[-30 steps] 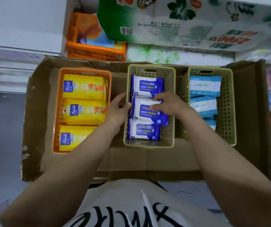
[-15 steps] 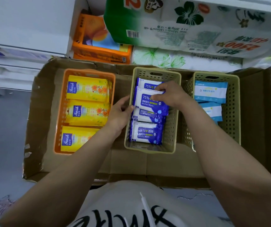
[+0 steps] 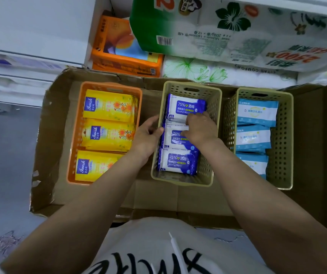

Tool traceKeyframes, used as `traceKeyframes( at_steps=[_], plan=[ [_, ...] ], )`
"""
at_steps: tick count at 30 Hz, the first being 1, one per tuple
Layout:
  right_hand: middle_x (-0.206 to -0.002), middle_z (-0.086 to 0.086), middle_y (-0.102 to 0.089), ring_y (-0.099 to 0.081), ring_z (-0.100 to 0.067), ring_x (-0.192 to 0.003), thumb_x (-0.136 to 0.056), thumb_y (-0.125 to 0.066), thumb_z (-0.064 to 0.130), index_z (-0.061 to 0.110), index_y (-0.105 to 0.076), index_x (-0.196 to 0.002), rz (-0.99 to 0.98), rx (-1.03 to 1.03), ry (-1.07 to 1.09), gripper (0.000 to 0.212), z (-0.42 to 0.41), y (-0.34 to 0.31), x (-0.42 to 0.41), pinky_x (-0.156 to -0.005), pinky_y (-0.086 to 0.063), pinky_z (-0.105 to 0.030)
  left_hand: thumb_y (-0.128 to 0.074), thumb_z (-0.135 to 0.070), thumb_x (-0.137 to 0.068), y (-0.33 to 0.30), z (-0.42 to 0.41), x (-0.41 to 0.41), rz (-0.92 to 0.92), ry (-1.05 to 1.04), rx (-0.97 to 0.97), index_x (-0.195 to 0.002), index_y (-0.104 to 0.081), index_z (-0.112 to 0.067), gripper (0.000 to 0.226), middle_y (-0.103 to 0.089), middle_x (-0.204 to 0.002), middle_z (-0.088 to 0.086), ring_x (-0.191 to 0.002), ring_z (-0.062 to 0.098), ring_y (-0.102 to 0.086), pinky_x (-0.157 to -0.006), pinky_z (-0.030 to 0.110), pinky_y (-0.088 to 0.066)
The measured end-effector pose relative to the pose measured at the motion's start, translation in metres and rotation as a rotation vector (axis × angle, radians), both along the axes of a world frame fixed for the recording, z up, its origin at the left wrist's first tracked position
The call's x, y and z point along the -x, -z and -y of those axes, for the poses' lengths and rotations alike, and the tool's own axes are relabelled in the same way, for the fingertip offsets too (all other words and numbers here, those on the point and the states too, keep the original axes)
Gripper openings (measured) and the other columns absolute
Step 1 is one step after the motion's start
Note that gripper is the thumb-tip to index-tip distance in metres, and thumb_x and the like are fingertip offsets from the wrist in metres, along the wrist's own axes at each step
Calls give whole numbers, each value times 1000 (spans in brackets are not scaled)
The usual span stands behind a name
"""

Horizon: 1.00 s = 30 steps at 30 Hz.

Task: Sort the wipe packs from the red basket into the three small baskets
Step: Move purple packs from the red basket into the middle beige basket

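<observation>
Three small baskets stand side by side in a cardboard tray (image 3: 314, 155). The orange basket (image 3: 73, 155) on the left holds yellow wipe packs (image 3: 107, 105). In the middle beige basket (image 3: 208, 171) lie three blue alcohol wipe packs in a row. The right beige basket (image 3: 283, 155) holds light-blue packs (image 3: 257, 111). My left hand (image 3: 146, 137) grips the middle basket's left wall, thumb over the rim. My right hand (image 3: 200, 129) is inside that basket, its curled fingers on the near edge of the far blue pack (image 3: 186, 107). The red basket is out of view.
Behind the tray a shelf holds an orange tissue pack (image 3: 123, 48) and large paper-roll packs (image 3: 227, 30). Grey floor (image 3: 6, 165) lies to the left. More packaged goods show at the right edge. My white printed shirt fills the bottom.
My right hand carried a blue pack from the basket's middle to its far end and laid it flat there. The left hand stayed at the basket's left wall.
</observation>
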State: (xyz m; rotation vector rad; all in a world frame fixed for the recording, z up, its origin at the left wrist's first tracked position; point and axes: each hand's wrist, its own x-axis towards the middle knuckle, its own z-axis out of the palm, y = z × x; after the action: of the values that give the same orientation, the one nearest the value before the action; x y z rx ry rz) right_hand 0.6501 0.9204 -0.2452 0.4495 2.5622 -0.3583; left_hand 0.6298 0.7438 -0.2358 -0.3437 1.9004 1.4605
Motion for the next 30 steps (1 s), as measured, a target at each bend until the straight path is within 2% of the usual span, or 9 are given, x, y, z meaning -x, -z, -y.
traceKeyframes(
  at_steps=[4,9,13,18,26,28,30],
  plan=[
    [-129,-8,-58,-46,-26,-125,-90,-67,36,15,-55,-128,-50,-56,22,45,7,0,-5,-96,-46,-39,-55,-20,-99,0,0,-1,-10,-1,8,-138,-49,-37,43,-59,-123,-3,-96,3,-59,-52,10,-49],
    [-117,-10,-65,-53,-28,-116,-93,-65,31,13,-64,-115,-124,-21,81,29,2,4,-6,-89,-46,-36,-55,-18,-99,-1,0,-4,-53,12,9,-139,-50,-34,43,-58,-118,-7,-95,1,-57,-52,8,-47],
    [-109,-9,-68,-57,-26,-109,-94,-62,29,14,-69,-107,-184,-4,157,20,0,9,-6,-84,-49,-35,-54,-20,-100,-2,0,-3,-58,26,30,-140,-49,-35,43,-57,-124,-6,-104,6,-56,-61,14,-46],
    [-105,-6,-69,-60,-23,-104,-94,-64,29,16,-70,-106,-257,-24,194,18,4,13,-6,-83,-53,-36,-55,-19,-100,-2,-1,-4,-79,30,51,-139,-50,-35,43,-53,-109,-13,-89,-4,-52,-50,4,-42],
    [-110,-9,-68,-58,-26,-109,-96,-61,28,13,-66,-111,-206,-62,166,22,5,13,-4,-86,-51,-37,-55,-21,-99,-1,-4,-4,-86,24,87,-139,-49,-36,43,-49,-115,-12,-82,-6,-49,-42,2,-39],
    [-113,-9,-67,-58,-26,-110,-96,-61,30,12,-65,-113,-196,-40,164,25,5,9,-4,-87,-51,-37,-55,-22,-100,-3,-5,-5,-110,36,132,-140,-48,-33,43,-53,-121,-10,-86,-3,-53,-47,2,-41],
    [-115,-10,-66,-59,-27,-110,-95,-61,32,11,-63,-115,-173,18,154,30,3,2,-3,-87,-49,-36,-55,-26,-100,-9,-8,-5,-136,62,223,-143,-46,-28,44,-53,-137,-4,-110,9,-58,-67,12,-48]
  ],
)
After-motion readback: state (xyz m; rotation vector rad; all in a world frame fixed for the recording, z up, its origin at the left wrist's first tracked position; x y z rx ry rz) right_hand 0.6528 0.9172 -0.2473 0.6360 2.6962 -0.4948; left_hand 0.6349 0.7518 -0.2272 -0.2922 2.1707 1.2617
